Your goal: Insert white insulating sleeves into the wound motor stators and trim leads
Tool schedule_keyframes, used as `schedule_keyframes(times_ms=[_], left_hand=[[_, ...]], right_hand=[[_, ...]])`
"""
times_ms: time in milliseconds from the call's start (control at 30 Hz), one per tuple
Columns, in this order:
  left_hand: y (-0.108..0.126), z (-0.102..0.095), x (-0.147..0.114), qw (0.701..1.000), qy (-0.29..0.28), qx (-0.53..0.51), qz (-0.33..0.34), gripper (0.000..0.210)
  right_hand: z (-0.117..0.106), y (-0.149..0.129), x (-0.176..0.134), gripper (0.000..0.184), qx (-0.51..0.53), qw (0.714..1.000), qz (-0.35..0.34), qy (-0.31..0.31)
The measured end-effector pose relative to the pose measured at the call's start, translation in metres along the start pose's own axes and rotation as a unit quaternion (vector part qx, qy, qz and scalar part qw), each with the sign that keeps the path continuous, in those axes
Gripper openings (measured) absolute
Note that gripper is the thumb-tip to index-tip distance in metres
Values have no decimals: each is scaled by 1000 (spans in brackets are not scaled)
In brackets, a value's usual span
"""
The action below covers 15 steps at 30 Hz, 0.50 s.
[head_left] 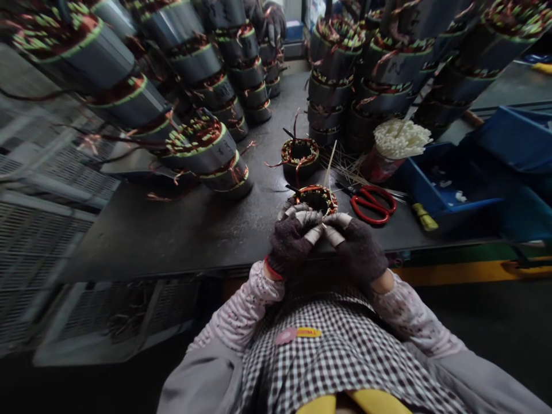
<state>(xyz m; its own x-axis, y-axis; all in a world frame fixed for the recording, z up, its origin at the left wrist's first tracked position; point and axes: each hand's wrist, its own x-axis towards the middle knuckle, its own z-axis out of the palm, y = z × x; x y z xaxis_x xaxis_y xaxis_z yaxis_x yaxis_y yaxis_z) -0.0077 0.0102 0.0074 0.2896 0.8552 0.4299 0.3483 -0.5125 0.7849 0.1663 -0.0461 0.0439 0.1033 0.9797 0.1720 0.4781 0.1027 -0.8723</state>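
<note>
Brown-gloved left hand [293,237] and right hand [359,244]: fingers curled, hold unconfirmed; apparently working at copper-wound black ring [330,199]; steady pinch needed next.

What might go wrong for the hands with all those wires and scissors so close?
The right hand might knock the red-handled scissors, which lie close beside it. The nearest wound stator has wires around its rim, so the left hand could snag one of them. Farther back, more stators stand in a tall stack; a hard bump to the table might topple it.
</note>
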Motion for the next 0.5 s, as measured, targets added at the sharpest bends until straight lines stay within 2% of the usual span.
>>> schedule_keyframes(times_ms=[100,167,233,300,367,433,500], left_hand=[[1,-1,1,1000,7,7,14,9],[2,-1,2,999,10,15,30,9],[2,-1,2,998,10,25,60,13],[1,0,2,995,18,37,86,16],[-1,0,2,994,37,51,84,16],[-5,1,3,994,63,58,63,14],[-9,1,6,994,73,64,57,13]], right_hand=[[-11,-12,-4,30,-84,996,-23,16],[-11,-13,1,32,-104,994,-9,-29],[-6,-10,9,25,-112,990,8,-86],[-2,-8,13,22,-114,988,24,-101],[-5,-10,10,23,-75,992,30,-100],[-12,-14,3,21,19,992,18,-127],[-19,-16,-2,23,126,979,2,-159]])
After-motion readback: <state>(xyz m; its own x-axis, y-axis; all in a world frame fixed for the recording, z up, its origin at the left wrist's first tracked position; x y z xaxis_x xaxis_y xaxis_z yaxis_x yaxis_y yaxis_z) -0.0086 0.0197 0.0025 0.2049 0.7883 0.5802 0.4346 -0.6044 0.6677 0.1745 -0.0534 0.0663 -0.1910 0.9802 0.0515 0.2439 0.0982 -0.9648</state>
